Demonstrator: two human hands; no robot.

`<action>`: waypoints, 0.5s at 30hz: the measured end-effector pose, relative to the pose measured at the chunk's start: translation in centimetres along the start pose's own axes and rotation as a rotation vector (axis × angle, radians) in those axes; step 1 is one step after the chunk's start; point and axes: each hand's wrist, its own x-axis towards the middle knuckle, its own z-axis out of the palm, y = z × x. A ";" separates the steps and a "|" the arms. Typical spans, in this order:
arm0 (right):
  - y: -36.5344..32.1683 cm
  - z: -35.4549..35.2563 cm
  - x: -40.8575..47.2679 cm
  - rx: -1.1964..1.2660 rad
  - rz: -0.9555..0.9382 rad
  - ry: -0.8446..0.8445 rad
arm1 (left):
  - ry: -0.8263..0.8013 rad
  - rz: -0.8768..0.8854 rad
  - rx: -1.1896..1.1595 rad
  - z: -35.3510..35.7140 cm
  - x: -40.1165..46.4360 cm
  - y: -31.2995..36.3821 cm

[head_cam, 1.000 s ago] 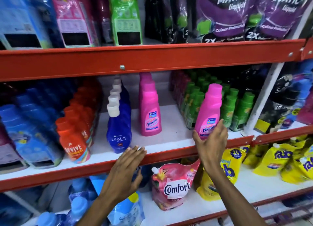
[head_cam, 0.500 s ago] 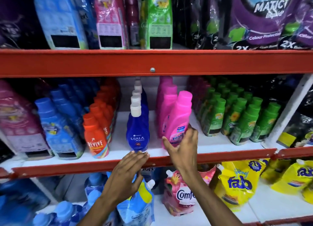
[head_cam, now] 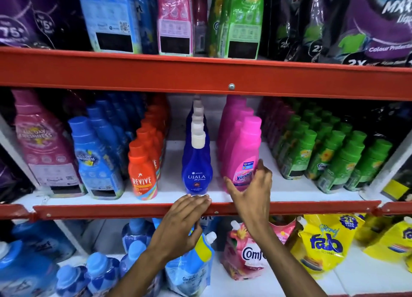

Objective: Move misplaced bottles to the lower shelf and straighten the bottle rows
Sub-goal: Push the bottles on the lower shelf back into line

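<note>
Right hand (head_cam: 250,192): spread wide around the front pink Vanish bottle (head_cam: 244,156), fingertips at its label (firm contact unclear).
Left hand (head_cam: 180,225): flat, empty, fingertips on the red shelf rail (head_cam: 111,209).
Bottle: middle shelf, just beside the Ujala row (head_cam: 197,160).

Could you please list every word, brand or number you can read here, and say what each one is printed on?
"REVIVE": front orange bottle.
"UJALA": front blue bottle.
"Vanish", end cut off by the right hand: front pink bottle.
"Comfo", partly hidden: pink pouch.
"fab": yellow pouch.
"ALL DAY FRESHNESS": large pink bottle.
"Colour Protect", "2X": purple pouch.
"75": dark purple pouch.
Fine print and back labels: too blurred.
</note>
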 end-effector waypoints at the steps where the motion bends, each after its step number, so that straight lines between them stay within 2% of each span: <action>1: -0.1 -0.1 -0.2 -0.006 0.004 0.016 | 0.009 0.015 0.005 0.0 -0.2 -0.2; 4: -1.2 -0.7 -1.2 0.011 -0.033 0.164 | 0.089 0.042 0.031 -0.4 -0.8 -1.0; 8: -3.7 -0.7 -3.1 0.241 -0.307 0.301 | 0.325 0.031 0.078 -2.6 -2.3 -2.5; 11: -6.0 0.8 -4.3 0.372 -0.442 0.185 | 0.524 -0.076 0.076 -5.1 -3.2 -3.5; 13: -7.5 2.4 -5.2 0.430 -0.449 0.006 | 0.630 -0.199 0.030 -6.6 -3.5 -4.0; 15: -8.4 4.3 -6.1 0.447 -0.398 -0.173 | 0.666 -0.338 -0.025 -7.8 -3.6 -4.1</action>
